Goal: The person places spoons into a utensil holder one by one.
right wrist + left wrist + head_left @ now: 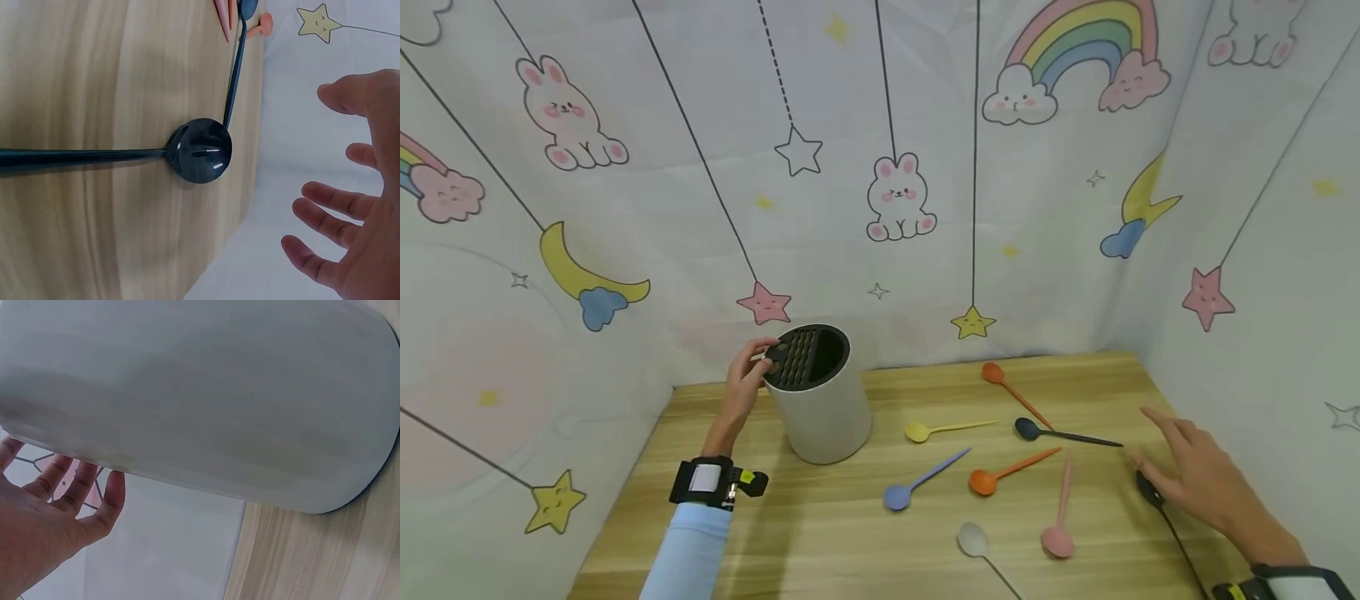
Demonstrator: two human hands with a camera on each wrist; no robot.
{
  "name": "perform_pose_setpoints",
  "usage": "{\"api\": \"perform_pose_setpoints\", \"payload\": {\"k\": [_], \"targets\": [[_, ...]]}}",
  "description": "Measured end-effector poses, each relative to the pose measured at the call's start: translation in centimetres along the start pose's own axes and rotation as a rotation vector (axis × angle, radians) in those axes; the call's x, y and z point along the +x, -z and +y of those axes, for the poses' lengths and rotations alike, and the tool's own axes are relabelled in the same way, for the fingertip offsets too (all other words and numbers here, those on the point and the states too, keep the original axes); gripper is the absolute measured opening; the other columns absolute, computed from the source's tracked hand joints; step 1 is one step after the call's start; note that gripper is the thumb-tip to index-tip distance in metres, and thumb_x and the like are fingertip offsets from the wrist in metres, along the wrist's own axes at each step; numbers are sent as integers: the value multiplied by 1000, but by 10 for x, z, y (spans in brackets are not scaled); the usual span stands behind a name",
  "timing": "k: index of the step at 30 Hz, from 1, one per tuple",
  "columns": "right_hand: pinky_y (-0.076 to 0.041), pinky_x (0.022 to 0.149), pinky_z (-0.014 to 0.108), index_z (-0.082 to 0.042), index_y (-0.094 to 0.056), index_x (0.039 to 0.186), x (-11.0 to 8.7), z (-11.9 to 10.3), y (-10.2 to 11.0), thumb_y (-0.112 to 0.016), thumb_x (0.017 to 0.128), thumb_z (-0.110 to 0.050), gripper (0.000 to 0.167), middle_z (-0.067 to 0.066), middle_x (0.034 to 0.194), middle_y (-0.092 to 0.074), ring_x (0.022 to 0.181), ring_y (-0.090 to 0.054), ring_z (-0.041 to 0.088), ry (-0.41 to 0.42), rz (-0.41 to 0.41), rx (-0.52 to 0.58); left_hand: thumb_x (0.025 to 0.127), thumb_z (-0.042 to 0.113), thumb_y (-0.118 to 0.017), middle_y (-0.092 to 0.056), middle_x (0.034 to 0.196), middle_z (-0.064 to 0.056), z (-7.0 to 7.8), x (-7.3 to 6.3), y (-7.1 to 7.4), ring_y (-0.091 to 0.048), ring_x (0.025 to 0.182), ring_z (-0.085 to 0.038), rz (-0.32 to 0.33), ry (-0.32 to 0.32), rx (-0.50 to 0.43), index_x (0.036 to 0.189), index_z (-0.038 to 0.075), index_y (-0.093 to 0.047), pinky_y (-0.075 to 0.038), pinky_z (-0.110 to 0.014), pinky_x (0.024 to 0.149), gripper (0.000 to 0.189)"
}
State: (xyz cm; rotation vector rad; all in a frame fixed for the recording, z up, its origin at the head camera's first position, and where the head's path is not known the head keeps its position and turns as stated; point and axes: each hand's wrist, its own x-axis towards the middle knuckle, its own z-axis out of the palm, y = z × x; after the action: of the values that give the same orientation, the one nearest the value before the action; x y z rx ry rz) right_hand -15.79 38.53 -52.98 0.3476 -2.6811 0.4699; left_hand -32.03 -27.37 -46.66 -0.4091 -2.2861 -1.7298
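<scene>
A white cylindrical utensil holder (pixel 831 421) with a black slotted top stands upright on the left part of the table. My left hand (pixel 743 387) holds it at the upper left rim. In the left wrist view, bent fingers (pixel 112 497) of that hand reach the holder's pale side wall (pixel 206 419). My right hand (pixel 1206 479) hovers at the table's right side with fingers spread and nothing in it. Closest to it lies a black ladle (pixel 199 159), bowl toward the back, partly covered by the hand in the head view. A dark spoon (pixel 1028 429) lies beyond it.
On the wood-patterned table (pixel 842 542) lie a yellow spoon (pixel 917 432), a blue spoon (pixel 897 497), a grey spoon (pixel 973 539), a pink ladle (pixel 1058 542) and two orange utensils, one nearer (pixel 982 482) and one at the back (pixel 993 372). Printed cloth walls (pixel 850 267) enclose it.
</scene>
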Motion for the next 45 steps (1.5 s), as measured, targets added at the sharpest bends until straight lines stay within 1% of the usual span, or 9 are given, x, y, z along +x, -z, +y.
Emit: {"api": "perform_pose_setpoints", "payload": {"k": [6,10,16,22,24,30,36,41,45], "targets": [[-49,63,61,3,-49,140,-10,-5,-1,-77,91,-29,66,32,119,-56,96,-57,49,-66,-85,31,107,11,-43,-49,143,-25,2,-3,2,-61,101,-9,7,31,10,141,-1,-52,-52,-26,79,37],[-50,64,60,4,-51,136,-21,-4,-4,-76,91,-27,60,32,120,-56,96,-59,48,-106,-134,59,107,11,-42,-48,145,-25,2,-4,1,-61,102,-7,15,57,-3,142,-1,-51,-51,-28,82,38],[-51,67,56,3,-57,121,-39,-1,-13,-82,82,-20,51,24,110,-59,91,-61,41,-86,-51,49,108,8,-42,-49,145,-25,7,-4,1,-61,102,-6,17,73,-43,145,-3,-50,-50,-31,85,40],[-49,63,47,0,-59,104,-51,-1,-19,-86,75,-19,44,16,95,-61,79,-60,31,-88,-12,33,107,5,-41,-49,143,-29,34,-11,-1,-62,100,-7,13,67,-54,144,-10,-47,-51,-29,84,40],[-50,64,48,0,-58,102,-53,-3,-19,-84,77,-20,41,15,93,-61,78,-61,31,-127,-48,40,107,5,-40,-49,141,-29,38,-14,-1,-61,99,-6,17,70,-64,143,-11,-47,-51,-28,83,40],[-51,73,55,2,-60,93,-63,-4,-24,-80,80,-19,32,14,90,-61,83,-63,37,-183,-85,-1,108,8,-41,-49,143,-24,29,-14,-3,-59,103,-8,37,100,-97,144,-7,-49,-51,-31,86,39],[-51,72,55,2,-60,88,-60,-5,-26,-76,85,-17,25,14,86,-59,78,-62,36,-239,-140,-21,108,8,-41,-49,144,-23,36,-18,-4,-56,109,-12,51,117,-101,144,-6,-49,-49,-36,90,39],[-51,69,58,6,-58,89,-52,-5,-24,-70,90,-18,26,22,85,-57,75,-60,37,-285,-253,-36,108,10,-42,-49,145,-22,32,-17,-4,-55,110,-13,58,120,-110,145,-4,-48,-48,-38,90,40],[-50,66,55,7,-58,87,-44,-8,-21,-65,90,-16,24,23,84,-56,73,-58,33,-335,-335,-31,108,10,-42,-50,144,-23,31,-18,-4,-56,109,-14,72,123,-114,145,-4,-49,-49,-35,87,40]]}}
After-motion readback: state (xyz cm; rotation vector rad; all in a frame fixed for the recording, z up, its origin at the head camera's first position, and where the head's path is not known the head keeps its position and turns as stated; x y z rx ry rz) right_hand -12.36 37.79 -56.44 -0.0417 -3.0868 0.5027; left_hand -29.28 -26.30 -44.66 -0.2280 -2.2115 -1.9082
